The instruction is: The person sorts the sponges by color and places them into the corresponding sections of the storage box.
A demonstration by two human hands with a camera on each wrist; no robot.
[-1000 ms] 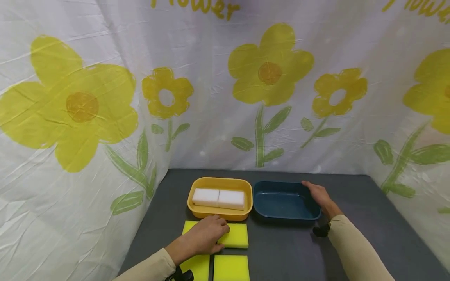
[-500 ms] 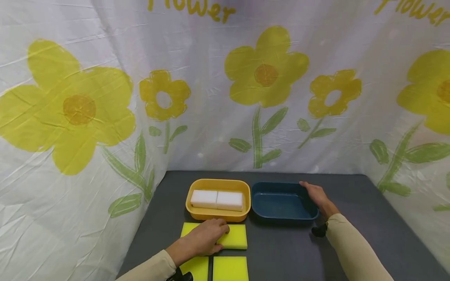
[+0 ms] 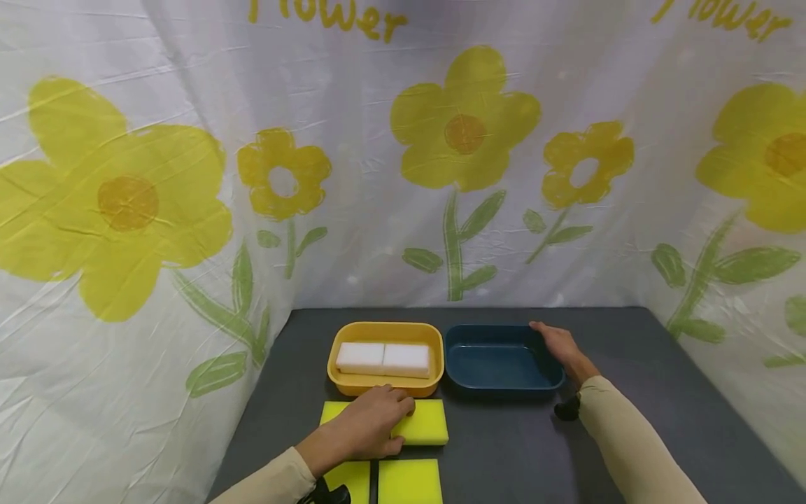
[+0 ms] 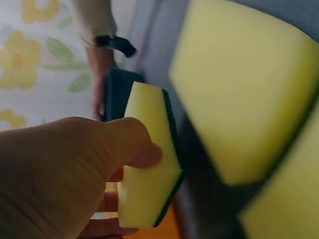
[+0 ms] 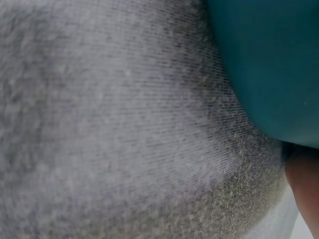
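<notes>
Sponge (image 4: 153, 181) pinched in left grip (image 3: 373, 422) | right grip (image 3: 562, 348) grasping right end of blue tray (image 3: 500, 364)

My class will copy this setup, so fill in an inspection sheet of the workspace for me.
Surface: dark grey tabletop
Job's things: yellow sponges in two rows; yellow container with two white blocks side by side; blue container beside it, nothing seen inside
Clutter: nothing seen
Hands: left hand pinches one sponge; right hand touches the blue container's right end
Cables: nothing seen
Surroundings: white backdrop with yellow flowers
</notes>
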